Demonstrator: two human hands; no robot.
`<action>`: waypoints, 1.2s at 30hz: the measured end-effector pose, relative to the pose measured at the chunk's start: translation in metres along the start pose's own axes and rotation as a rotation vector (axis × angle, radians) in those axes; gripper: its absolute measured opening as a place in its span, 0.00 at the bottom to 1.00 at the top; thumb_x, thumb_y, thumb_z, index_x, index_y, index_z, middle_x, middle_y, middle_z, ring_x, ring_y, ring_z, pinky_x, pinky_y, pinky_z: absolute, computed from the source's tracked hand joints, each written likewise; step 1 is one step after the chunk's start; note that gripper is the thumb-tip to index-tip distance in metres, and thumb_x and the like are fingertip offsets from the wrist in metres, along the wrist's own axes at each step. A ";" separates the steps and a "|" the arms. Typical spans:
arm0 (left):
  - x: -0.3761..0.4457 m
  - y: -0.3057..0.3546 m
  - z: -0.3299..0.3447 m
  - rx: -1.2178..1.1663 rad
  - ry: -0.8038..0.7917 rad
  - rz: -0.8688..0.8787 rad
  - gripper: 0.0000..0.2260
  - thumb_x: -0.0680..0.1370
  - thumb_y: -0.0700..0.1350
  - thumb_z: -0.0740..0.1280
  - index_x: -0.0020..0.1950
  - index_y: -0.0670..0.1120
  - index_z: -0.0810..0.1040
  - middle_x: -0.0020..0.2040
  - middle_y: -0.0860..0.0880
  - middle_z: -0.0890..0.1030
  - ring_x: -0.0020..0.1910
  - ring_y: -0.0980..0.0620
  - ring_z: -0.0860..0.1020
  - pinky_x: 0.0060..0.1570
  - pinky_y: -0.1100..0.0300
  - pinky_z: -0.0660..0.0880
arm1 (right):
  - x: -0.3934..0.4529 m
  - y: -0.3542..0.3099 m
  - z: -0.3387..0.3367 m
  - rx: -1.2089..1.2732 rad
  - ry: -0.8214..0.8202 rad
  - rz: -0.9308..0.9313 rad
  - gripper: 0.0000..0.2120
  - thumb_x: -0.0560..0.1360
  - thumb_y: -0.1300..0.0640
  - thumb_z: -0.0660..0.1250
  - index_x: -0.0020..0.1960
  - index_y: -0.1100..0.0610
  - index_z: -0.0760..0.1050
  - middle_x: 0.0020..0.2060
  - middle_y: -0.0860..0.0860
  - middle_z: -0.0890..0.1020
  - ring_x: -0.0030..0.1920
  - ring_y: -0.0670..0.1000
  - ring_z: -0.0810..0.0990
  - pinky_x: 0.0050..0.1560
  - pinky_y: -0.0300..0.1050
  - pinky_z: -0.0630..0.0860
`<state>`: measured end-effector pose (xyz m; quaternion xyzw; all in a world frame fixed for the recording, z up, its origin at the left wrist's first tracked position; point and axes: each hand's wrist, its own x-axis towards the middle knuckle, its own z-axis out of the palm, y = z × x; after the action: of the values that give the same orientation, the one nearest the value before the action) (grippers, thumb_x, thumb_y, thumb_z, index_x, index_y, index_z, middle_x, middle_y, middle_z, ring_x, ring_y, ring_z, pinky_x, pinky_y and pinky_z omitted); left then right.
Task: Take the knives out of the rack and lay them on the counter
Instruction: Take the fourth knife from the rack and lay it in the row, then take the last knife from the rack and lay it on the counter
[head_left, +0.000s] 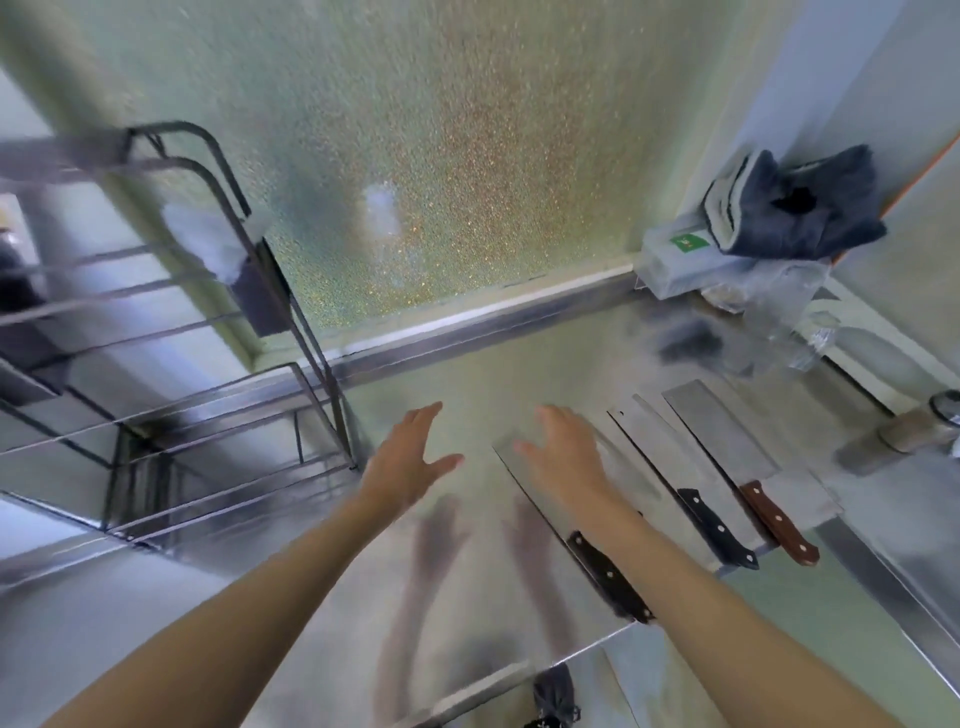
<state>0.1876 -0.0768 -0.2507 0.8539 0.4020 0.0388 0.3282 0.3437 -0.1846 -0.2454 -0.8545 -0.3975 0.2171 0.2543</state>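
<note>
1. Steel counter (467, 587) nearest me: three knives lie flat on it, right of the rack, namely a black-handled knife (608, 577), a second black-handled knife (719, 530) and a brown-handled cleaver (776, 522).
2. My left hand (402, 460) and right hand (563, 457) hover with fingers spread, holding nothing.
3. Wire rack (218, 415) is blurred; I see no knives left in it, so I judge the laying-out is about finished. Next, I'd check the rack.

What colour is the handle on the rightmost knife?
Reddish-brown wood with pale rivets, on the rightmost knife; the head view shows it best.
</note>
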 end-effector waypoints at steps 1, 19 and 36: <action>-0.002 0.002 -0.021 0.006 0.041 0.007 0.31 0.74 0.52 0.67 0.73 0.47 0.59 0.73 0.45 0.64 0.71 0.46 0.65 0.69 0.52 0.62 | 0.008 -0.019 -0.008 0.009 0.015 -0.049 0.19 0.71 0.56 0.66 0.60 0.62 0.69 0.59 0.61 0.75 0.59 0.61 0.70 0.61 0.52 0.66; -0.095 -0.015 -0.351 0.054 0.804 -0.029 0.26 0.72 0.49 0.70 0.68 0.47 0.67 0.65 0.47 0.73 0.61 0.47 0.74 0.58 0.55 0.69 | 0.030 -0.387 -0.066 0.045 0.034 -0.960 0.21 0.73 0.58 0.67 0.64 0.60 0.68 0.62 0.59 0.74 0.63 0.57 0.71 0.65 0.53 0.68; -0.084 -0.100 -0.371 -0.035 0.553 -0.175 0.22 0.73 0.47 0.69 0.65 0.46 0.69 0.60 0.47 0.75 0.50 0.54 0.72 0.50 0.64 0.67 | 0.083 -0.511 0.011 0.240 -0.106 -0.765 0.08 0.72 0.68 0.64 0.51 0.61 0.73 0.49 0.63 0.78 0.42 0.58 0.78 0.45 0.54 0.79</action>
<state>-0.0579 0.1059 -0.0030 0.7672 0.5476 0.2488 0.2230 0.0956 0.1671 0.0425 -0.5969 -0.6711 0.1955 0.3940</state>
